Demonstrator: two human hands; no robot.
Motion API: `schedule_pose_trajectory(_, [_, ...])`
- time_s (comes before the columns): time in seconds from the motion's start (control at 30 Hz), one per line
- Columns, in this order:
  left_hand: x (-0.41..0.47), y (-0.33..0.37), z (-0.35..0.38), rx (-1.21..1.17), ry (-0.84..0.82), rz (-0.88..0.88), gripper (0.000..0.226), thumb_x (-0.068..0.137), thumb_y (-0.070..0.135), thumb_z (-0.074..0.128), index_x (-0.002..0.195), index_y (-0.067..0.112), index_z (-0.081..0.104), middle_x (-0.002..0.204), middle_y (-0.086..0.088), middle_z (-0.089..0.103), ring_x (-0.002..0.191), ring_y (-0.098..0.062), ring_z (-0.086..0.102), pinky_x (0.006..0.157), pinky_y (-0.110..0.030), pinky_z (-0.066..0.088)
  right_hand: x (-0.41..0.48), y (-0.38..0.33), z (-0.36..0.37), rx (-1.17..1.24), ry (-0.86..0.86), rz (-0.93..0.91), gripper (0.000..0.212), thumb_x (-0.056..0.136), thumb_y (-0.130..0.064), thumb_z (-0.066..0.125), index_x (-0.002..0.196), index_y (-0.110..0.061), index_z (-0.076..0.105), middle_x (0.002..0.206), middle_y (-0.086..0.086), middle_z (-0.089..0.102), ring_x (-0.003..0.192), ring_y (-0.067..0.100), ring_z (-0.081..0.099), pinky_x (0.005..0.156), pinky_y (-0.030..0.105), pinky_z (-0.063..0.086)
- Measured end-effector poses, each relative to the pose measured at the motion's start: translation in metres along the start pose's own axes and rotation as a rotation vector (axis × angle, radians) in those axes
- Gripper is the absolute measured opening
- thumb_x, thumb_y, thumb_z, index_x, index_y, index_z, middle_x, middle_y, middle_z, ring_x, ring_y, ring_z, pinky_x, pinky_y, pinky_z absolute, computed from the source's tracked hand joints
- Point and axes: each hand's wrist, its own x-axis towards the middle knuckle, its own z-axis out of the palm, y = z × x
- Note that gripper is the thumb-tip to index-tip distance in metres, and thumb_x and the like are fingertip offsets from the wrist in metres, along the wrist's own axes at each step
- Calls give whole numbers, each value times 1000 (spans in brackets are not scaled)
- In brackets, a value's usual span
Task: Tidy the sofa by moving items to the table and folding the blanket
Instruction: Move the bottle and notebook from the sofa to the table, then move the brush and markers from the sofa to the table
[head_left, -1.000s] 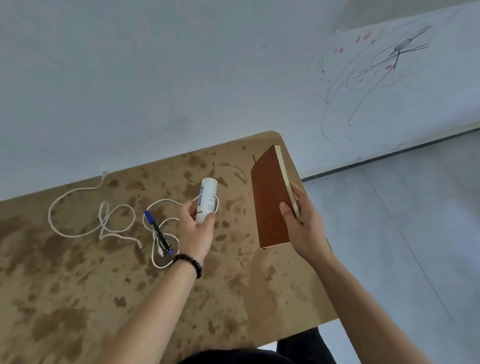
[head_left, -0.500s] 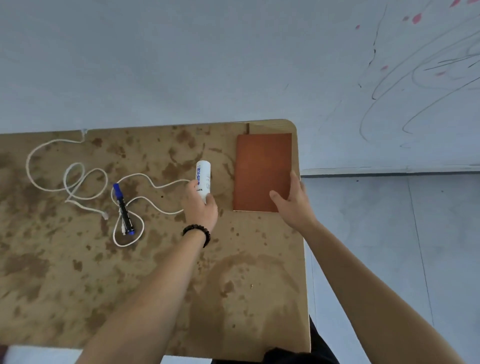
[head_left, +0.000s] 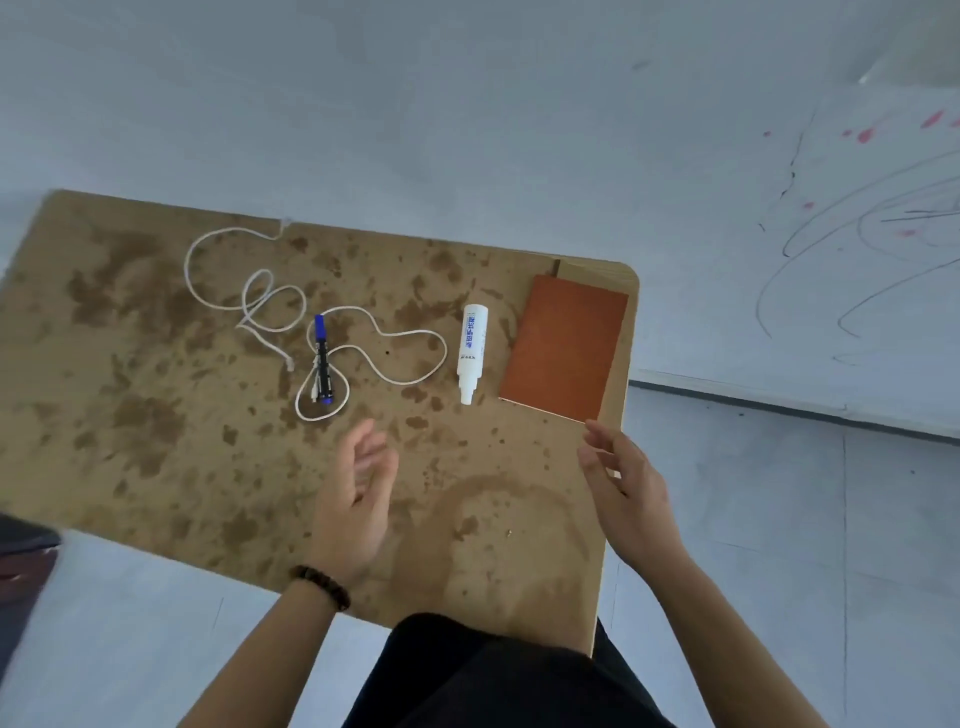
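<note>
Risk: flat rust-brown notebook (head_left: 563, 347) is sitting at stained wooden table (head_left: 156, 415) edge; white plastic bottle (head_left: 471, 351) is lying roll-prone; left hand (head_left: 358, 499), right hand (head_left: 626, 488) hovering open, empty

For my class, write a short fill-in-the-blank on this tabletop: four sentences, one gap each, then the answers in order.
1. The white tube lies between the blue marker and the ____ notebook.
2. The marker lies on a looped white ____.
3. Both the left hand and right hand are ____, holding nothing.
4. The beaded bracelet sits on the ____ wrist.

Answers: brown; cable; open; left
</note>
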Motion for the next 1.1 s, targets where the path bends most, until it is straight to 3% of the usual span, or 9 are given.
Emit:
schedule_pose_trajectory(0.07, [-37,-5,-22,-92,137,-44,39,97,24,55,136,27,47,123,13,62,113,-3,59,93,-25,48,-21,-13,7,72,-20,-36,25,100,-36,51,118,-53,50,116,-28,59,103,-14,56,82,13,46])
schedule_pose_trajectory(0.17, [-85,-18,-51,-171,358,-85,31,96,16,56,124,31,55,116,8,65,109,-8,62,85,-22,51,-38,-24,25,94,-90,-78,32,98,-41,51,129,-40,53,119,-25,61,106,-14,55,78,6,44])
schedule_pose_trajectory(0.27, [-126,-41,-80,-171,519,-131,31,96,15,56,122,32,55,117,6,65,109,-11,62,90,-38,53,-48,-35,51,51,-235,-131,36,97,-45,49,132,-37,53,121,-25,60,106,-19,52,81,8,41])
schedule_pose_trajectory(0.37, [-164,-63,-116,-155,665,-160,35,95,17,57,128,23,51,119,7,65,110,-11,62,93,-45,53,-63,-56,87,-12,-357,-199,36,96,-47,49,131,-38,52,120,-26,59,106,-20,51,86,12,44])
schedule_pose_trajectory(0.53, [-232,-102,-178,-230,858,-144,36,93,17,57,129,21,51,115,7,66,108,-8,62,88,-35,52,-110,-102,159,-78,-469,-394,38,95,-39,55,133,-35,52,118,-30,59,107,-10,56,86,15,45])
schedule_pose_trajectory(0.63, [-276,-148,-220,-287,963,-159,37,94,12,58,130,20,50,115,8,66,108,-4,61,85,-23,51,-156,-123,221,-129,-561,-541,34,96,-38,57,127,-47,47,120,-29,57,111,0,58,89,24,48])
schedule_pose_trajectory(0.77, [-344,-233,-279,-398,1103,-213,41,93,14,61,131,21,49,118,10,64,111,-4,60,86,-20,47,-240,-136,326,-233,-704,-641,36,96,-37,57,132,-36,51,124,-21,55,113,-2,55,97,33,50])
schedule_pose_trajectory(0.9, [-418,-315,-350,-461,1261,-257,43,90,24,66,130,24,50,119,12,63,112,-3,59,86,-24,48,-348,-144,438,-302,-837,-831,51,90,-48,53,138,-29,50,129,-22,54,117,-4,53,96,27,49])
schedule_pose_trajectory(1.1, [-511,-394,-433,-502,1492,-355,39,92,9,61,128,21,51,116,10,64,110,-5,61,84,-22,47,-463,-163,571,-378,-1070,-988,48,93,-41,59,139,-34,46,131,-20,52,119,-4,52,96,25,48])
